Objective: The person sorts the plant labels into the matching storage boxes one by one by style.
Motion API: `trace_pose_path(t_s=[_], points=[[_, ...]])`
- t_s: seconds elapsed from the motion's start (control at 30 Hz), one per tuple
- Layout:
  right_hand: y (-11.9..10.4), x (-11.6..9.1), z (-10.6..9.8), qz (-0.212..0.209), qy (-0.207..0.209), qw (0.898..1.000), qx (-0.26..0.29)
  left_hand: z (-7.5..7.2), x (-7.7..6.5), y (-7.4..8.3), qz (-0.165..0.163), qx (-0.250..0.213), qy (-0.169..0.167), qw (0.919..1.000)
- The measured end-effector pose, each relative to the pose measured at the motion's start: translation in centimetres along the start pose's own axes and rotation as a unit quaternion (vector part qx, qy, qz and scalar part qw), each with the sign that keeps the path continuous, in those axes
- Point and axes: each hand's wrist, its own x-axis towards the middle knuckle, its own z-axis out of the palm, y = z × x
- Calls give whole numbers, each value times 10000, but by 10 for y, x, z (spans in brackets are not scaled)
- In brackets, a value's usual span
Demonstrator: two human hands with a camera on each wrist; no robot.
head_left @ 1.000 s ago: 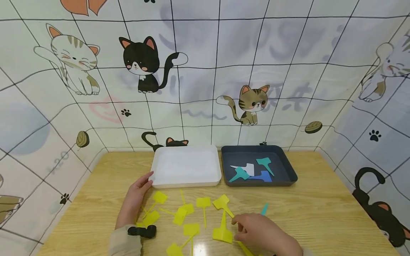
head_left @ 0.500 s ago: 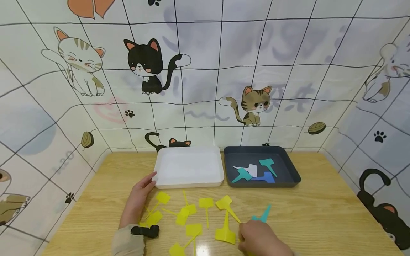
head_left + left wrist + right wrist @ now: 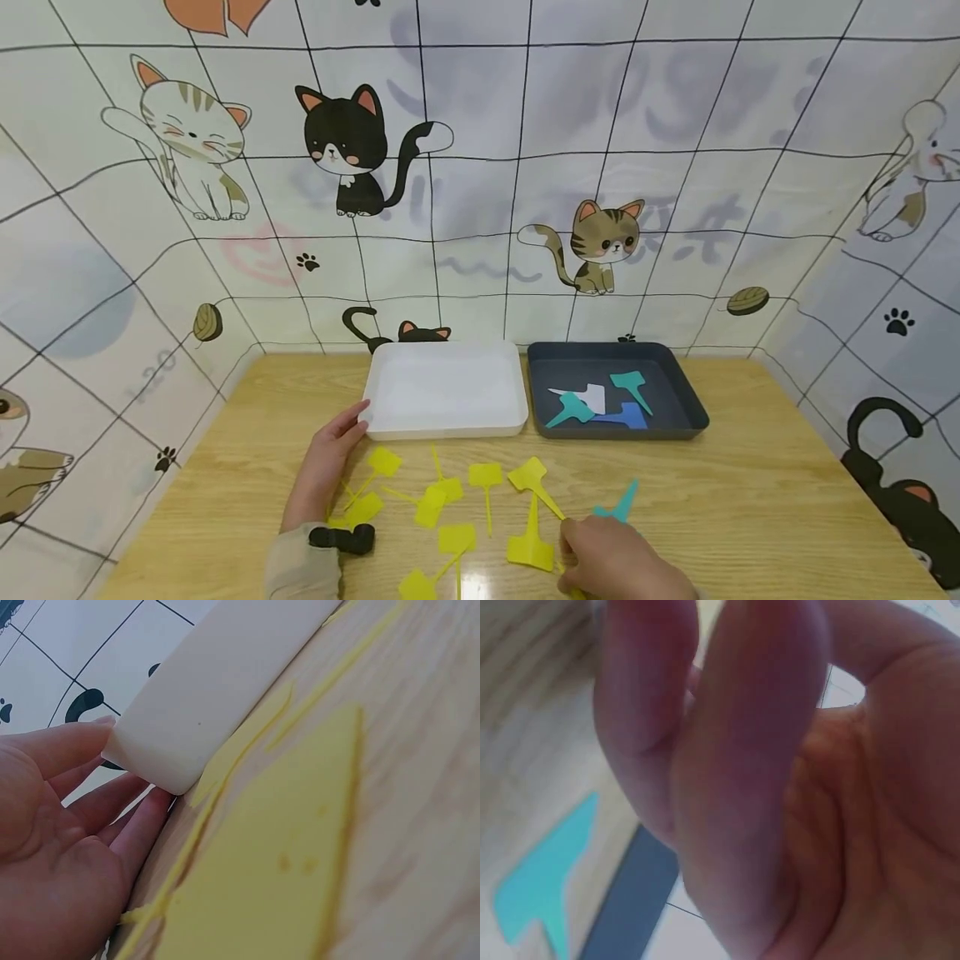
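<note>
T-shaped yellow plant labels lie scattered across the table, among them one upright label [image 3: 486,475] and a broad one [image 3: 531,550]. My left hand [image 3: 330,454] touches the left side of the white tray [image 3: 442,433] with fairly straight fingers; the left wrist view shows its fingertips at the tray's corner [image 3: 161,757]. Low on the right, my right hand [image 3: 618,562] has bent fingers, pinching a yellow plant label [image 3: 577,593] that is mostly hidden beneath it. Just past the knuckles lies a teal plant label [image 3: 621,504], also visible in the right wrist view.
Beside the white tray stands a dark grey tray [image 3: 693,421]. It holds teal labels [image 3: 572,408], a white label [image 3: 595,397] and a blue label [image 3: 628,417]. A cat-patterned cloth [image 3: 465,192] rises behind the wooden table [image 3: 750,500].
My right hand has moved slightly down and curled over a yellow label, uncovering more of the teal one. It barely moves in the last half second. My left hand stays against the white tray.
</note>
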Motion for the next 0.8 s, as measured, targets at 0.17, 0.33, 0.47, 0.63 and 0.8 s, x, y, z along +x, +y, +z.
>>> trace_pose_path(t_s=[0.17, 0.33, 0.47, 0.63, 0.8], points=[[1, 2, -1, -281, -18, 9996, 98, 0, 0, -1, -58, -26, -29, 10000], [4, 7, -1, -491, -108, 9986, 192, 0, -1, 3, -1, 65, -27, 10000], [12, 10, -4, -438, 16, 9988, 227, 2, 1, 7, -6, 76, -70, 9999], [28, 17, -6, -321, 486, 9982, 158, 4, 2, 6, -68, 127, -67, 9999], [36, 21, -8, -342, 699, 9964, 323, 2, 1, 3, -86, 230, 28, 9997]])
